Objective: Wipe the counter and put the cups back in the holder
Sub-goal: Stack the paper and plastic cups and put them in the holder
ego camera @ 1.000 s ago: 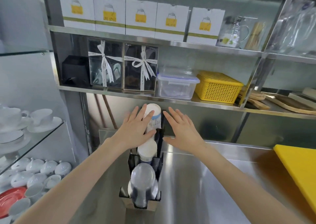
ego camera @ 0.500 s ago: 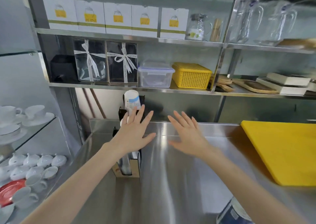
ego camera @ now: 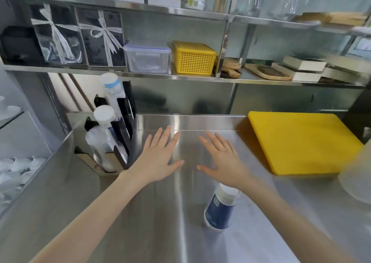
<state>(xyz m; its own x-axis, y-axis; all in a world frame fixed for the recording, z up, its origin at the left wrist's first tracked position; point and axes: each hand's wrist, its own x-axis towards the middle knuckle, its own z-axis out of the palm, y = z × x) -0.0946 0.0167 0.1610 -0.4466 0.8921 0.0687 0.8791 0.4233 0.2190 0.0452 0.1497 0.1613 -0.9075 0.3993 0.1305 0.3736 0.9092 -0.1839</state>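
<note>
A black cup holder [ego camera: 122, 130] stands at the back left of the steel counter [ego camera: 140, 212]. It carries a tall stack of white paper cups [ego camera: 111, 91], a shorter white stack [ego camera: 104, 115] and a stack of clear plastic cups [ego camera: 100, 142]. A stack of dark blue paper cups [ego camera: 219, 210] stands upside down on the counter, partly behind my right forearm. My left hand [ego camera: 158, 156] and my right hand [ego camera: 222, 160] hover over the counter with fingers spread, holding nothing, to the right of the holder.
A yellow cutting board [ego camera: 301, 142] lies at the back right. A blurred pale container [ego camera: 355, 178] sits at the right edge. The shelf above holds gift boxes, a clear lidded box [ego camera: 147, 57], a yellow basket [ego camera: 193, 57] and wooden boards. White crockery sits at far left.
My left hand has let go of the white cup stack in the holder. Both hands have drawn back and to the right over the counter. The view has shifted, bringing the blue cups into sight.
</note>
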